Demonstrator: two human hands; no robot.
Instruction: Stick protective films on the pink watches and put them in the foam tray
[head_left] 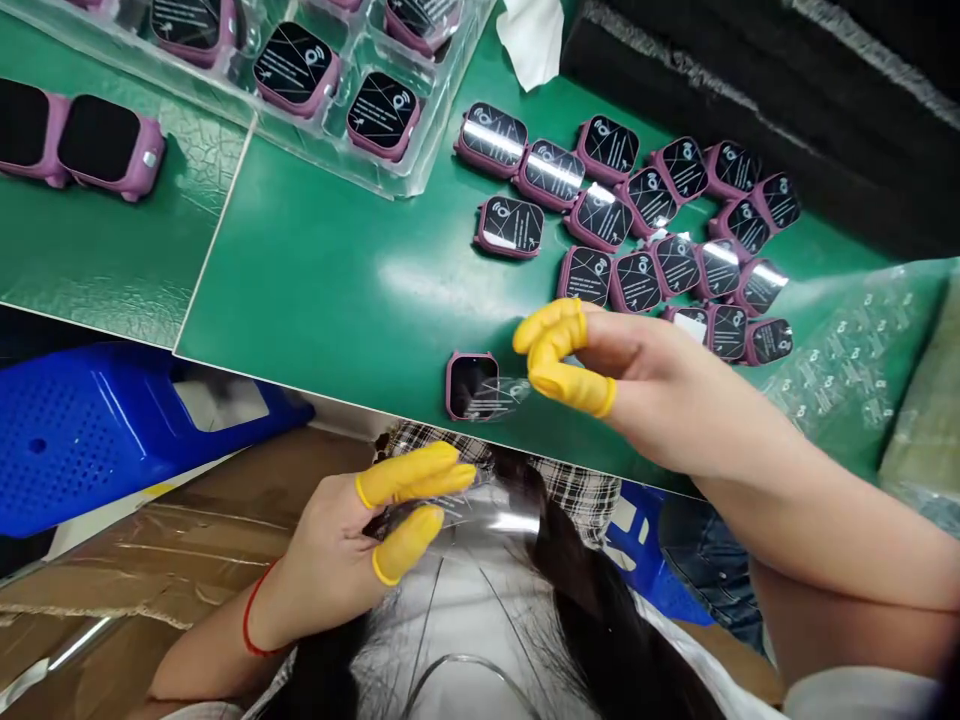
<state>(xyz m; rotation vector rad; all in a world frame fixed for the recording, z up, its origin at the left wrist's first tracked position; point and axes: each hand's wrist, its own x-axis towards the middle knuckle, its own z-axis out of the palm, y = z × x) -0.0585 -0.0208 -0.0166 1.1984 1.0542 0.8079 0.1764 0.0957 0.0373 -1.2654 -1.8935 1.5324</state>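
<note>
Head view. Single watch (460,385) lies face up near the front edge of the green tabletop (337,270), between the two hands; its screen is dark. Printed clear film (510,395) extends from its face toward the right hand (546,385). Right grip: thumb and index pressed together, pinching the film's far end; yellow covers on these digits.

Left hand (444,495), just off the tabletop edge over the lap: thumb and fingers brought together on a loose sheet (517,522), clear and shiny, some print visible near the fingertips. Yellow covers here too; red cord (255,615) at the wrist.

Beyond the right hand: a cluster of watches (600,215), printed faces up, some touching. Back left: clear tray (401,182) with more watches in its compartments. Further left, a pair of watches (101,140) with plain black screens, side by side. Back right: black foam (697,110). Far right: clear printed bag (840,360).
</note>
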